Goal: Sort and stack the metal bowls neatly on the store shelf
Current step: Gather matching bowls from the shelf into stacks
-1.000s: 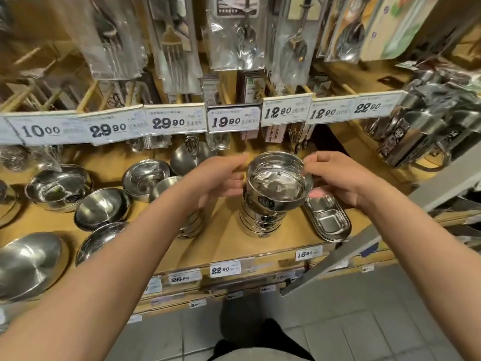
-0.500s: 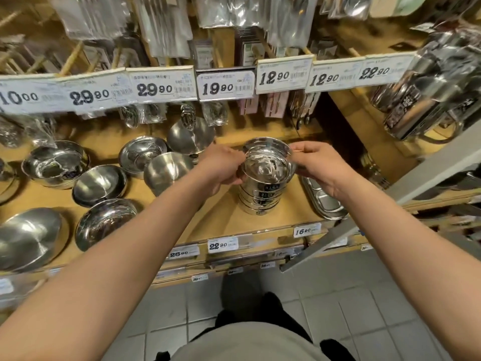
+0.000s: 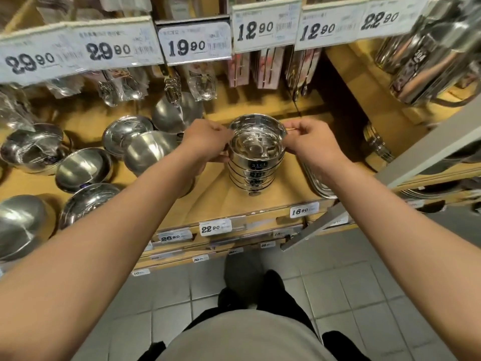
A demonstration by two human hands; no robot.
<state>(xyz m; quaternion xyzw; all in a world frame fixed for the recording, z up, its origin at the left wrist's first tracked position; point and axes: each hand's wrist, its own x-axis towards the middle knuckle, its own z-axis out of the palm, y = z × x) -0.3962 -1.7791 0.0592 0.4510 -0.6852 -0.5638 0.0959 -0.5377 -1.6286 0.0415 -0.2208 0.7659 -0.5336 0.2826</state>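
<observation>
A stack of several small shiny metal bowls with dark labels stands on the yellow shelf in the middle of the view. My left hand grips the rim of the top bowl from the left, fingers curled. From the right, my right hand pinches the same rim. The top bowl sits level on the stack.
Loose metal bowls lie tilted and scattered over the shelf's left half. Flat metal trays lie right of the stack. Packaged utensils hang behind, under a row of price tags. Steel jugs fill the right shelf.
Both hands and the top bowl have come down onto the stack. The camera has moved closer and tilted down, so the shelf looks larger.
</observation>
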